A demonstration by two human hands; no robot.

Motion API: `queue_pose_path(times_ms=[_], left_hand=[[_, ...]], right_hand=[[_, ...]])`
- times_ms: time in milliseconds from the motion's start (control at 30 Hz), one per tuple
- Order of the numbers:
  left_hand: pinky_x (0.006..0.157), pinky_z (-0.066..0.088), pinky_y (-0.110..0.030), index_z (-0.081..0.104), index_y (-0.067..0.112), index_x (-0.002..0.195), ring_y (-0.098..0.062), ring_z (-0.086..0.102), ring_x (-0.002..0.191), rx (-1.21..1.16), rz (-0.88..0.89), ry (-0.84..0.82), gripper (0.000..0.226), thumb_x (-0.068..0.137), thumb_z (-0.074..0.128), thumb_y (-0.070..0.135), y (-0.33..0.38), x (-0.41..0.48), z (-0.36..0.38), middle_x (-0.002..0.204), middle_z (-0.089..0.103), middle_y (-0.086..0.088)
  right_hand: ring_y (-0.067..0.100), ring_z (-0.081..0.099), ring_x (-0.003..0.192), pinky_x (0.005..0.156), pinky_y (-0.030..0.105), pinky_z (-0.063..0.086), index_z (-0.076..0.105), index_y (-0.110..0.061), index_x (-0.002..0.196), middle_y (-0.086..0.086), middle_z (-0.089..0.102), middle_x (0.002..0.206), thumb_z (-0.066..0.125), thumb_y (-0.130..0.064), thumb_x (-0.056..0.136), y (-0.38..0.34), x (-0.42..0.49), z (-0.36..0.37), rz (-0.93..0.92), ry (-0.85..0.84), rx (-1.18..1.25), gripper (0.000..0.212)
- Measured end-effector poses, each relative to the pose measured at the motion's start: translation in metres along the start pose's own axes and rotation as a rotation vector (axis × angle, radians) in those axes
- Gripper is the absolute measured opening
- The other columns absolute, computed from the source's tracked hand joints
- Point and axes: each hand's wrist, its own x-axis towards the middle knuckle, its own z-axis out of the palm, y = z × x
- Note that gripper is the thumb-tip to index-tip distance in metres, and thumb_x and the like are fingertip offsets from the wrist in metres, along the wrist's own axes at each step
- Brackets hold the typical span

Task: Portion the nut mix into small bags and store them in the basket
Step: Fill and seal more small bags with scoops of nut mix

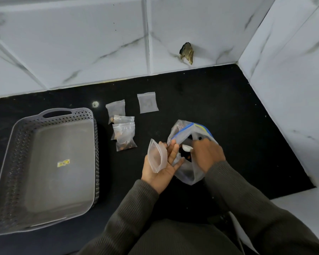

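1. Nut mix inside the large zip bag, standing mouth-up on the black desk near its middle; mouth spread wide, probably to let a scoop pass freely.
2. Right grip closed round a white spoon; bowl just inside the bag's mouth, above the nuts; seemingly mid-scoop.
3. Left grip palm-up, clasping an empty small bag with its mouth open beside the spoon; fingertips also touching the zip bag's rim, likely to steady it; kept close, presumably to shorten the transfer and limit spills.
4. Several filled bags overlapping in a loose pile between zip bag and basket, apparently parked until storing; one spare bag lying flat behind, apart.
5. Grey basket at far left, with no bags in it; storing judged not yet begun.
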Motion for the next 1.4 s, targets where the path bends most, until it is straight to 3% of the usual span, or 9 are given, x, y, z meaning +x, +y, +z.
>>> queue_pose_path(times_ms=[167,367,433,600,733,833,1033,1200,1400], left_hand=[[0.119,0.03,-0.053,0.069,0.011,0.074,-0.023,0.076,0.086,0.022,0.02,0.012,0.025,0.088,0.055,0.025,-0.002,0.008,-0.002,0.104,0.076,-0.011],[0.12,0.029,-0.049,0.07,0.012,0.069,-0.024,0.075,0.095,0.078,0.054,0.007,0.028,0.088,0.053,0.022,-0.005,0.013,0.006,0.108,0.075,-0.012],[0.117,0.029,-0.047,0.064,0.013,0.079,-0.025,0.073,0.103,0.134,0.063,-0.004,0.015,0.08,0.055,0.024,-0.006,0.014,0.006,0.115,0.074,-0.011],[0.114,0.03,-0.048,0.057,0.014,0.096,-0.023,0.07,0.112,0.213,0.068,0.006,0.027,0.075,0.054,0.031,-0.003,0.015,0.003,0.121,0.072,-0.008],[0.098,0.029,-0.047,0.058,0.015,0.085,-0.025,0.073,0.103,0.165,0.071,0.019,0.019,0.072,0.057,0.029,0.001,0.013,0.001,0.116,0.073,-0.009],[0.089,0.032,-0.049,0.059,0.016,0.082,-0.024,0.074,0.101,0.156,0.073,0.028,0.015,0.072,0.056,0.027,0.002,0.014,-0.001,0.115,0.074,-0.009],[0.112,0.03,-0.057,0.058,0.016,0.082,-0.022,0.075,0.096,0.155,0.063,0.084,0.023,0.096,0.041,0.024,0.003,0.012,0.0,0.11,0.074,-0.008],[0.104,0.03,-0.048,0.068,0.013,0.077,-0.023,0.074,0.095,0.145,0.055,0.121,0.044,0.104,0.037,0.029,0.001,0.012,0.002,0.102,0.075,-0.007],[0.12,0.027,-0.054,0.076,0.014,0.054,-0.021,0.064,0.107,0.146,0.067,0.165,0.068,0.105,0.035,0.032,0.003,0.006,0.008,0.103,0.071,-0.005]], right_hand=[[0.022,0.06,0.097,0.069,0.035,0.048,0.062,-0.019,0.107,0.004,0.06,0.107,0.055,-0.044,0.091,0.009,-0.001,0.005,0.008,0.002,0.058,0.03],[0.016,0.056,0.104,0.079,0.032,0.052,0.069,-0.024,0.103,-0.001,0.059,0.112,0.056,-0.034,0.092,0.008,-0.008,-0.006,-0.072,0.111,0.084,0.019],[0.015,0.054,0.108,0.084,0.032,0.052,0.069,-0.023,0.103,-0.002,0.06,0.109,0.055,-0.031,0.092,0.005,-0.006,-0.009,-0.126,0.177,0.01,0.019],[0.023,0.054,0.113,0.09,0.035,0.045,0.062,-0.016,0.12,0.006,0.056,0.12,0.052,-0.025,0.096,-0.007,0.005,-0.015,-0.2,0.076,-0.159,0.028],[0.021,0.056,0.112,0.09,0.031,0.045,0.062,-0.011,0.121,0.007,0.058,0.121,0.048,-0.022,0.098,0.001,0.009,-0.011,-0.171,0.026,-0.092,0.029],[0.02,0.061,0.101,0.086,0.034,0.051,0.071,-0.015,0.102,0.005,0.065,0.104,0.055,-0.025,0.092,0.009,0.008,-0.01,-0.126,-0.023,0.018,0.021],[0.017,0.064,0.084,0.077,0.033,0.055,0.074,-0.012,0.08,0.003,0.068,0.083,0.064,-0.024,0.082,0.006,0.008,-0.013,-0.051,-0.02,0.181,0.016],[0.016,0.056,0.066,0.061,0.029,0.045,0.068,-0.011,0.064,0.0,0.059,0.064,0.059,-0.022,0.081,-0.001,0.002,-0.01,-0.117,-0.071,0.151,0.022],[0.016,0.063,0.081,0.08,0.033,0.051,0.076,-0.008,0.08,0.005,0.071,0.079,0.058,-0.018,0.087,-0.002,0.009,-0.014,-0.05,-0.157,0.337,0.022]])
